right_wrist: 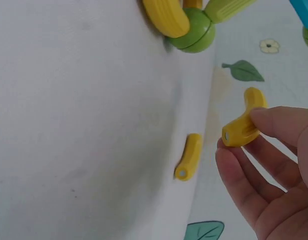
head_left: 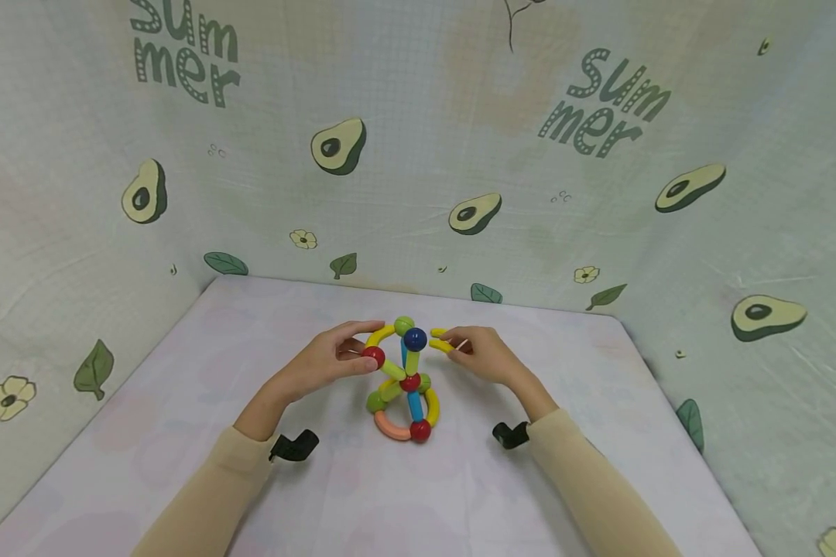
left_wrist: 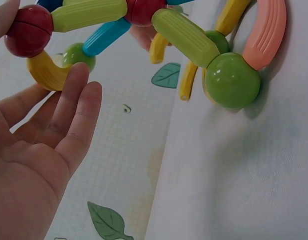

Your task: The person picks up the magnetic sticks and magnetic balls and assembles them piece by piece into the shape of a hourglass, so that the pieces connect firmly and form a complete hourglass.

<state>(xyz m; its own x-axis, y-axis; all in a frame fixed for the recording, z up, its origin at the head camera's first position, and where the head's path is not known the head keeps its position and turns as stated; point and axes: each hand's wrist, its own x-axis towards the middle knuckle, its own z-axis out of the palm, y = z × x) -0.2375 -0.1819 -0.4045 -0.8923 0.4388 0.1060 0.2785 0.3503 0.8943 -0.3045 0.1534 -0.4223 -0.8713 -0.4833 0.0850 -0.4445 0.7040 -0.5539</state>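
Observation:
A toy structure of magnetic balls and rods (head_left: 409, 381) stands on the table, with red, green and dark blue balls joined by yellow, lime, blue and salmon rods. At its upper left, my left hand (head_left: 330, 356) holds it, thumb against a red ball (left_wrist: 29, 31) and fingers along a curved yellow rod (left_wrist: 46, 75). My right hand (head_left: 484, 352) is to the right of the structure, apart from it. Between thumb and fingertips it pinches another curved yellow rod (right_wrist: 241, 127), whose end shows a small silvery disc. The dark blue ball (head_left: 415, 339) tops an upright lime rod.
Another yellow rod (right_wrist: 189, 157) lies on the table near the right hand. A pale cloth covers the table (head_left: 362, 503). Behind it hangs a backdrop (head_left: 404, 209) printed with avocados and leaves. Black wrist mounts (head_left: 296, 445) sit by both sleeves.

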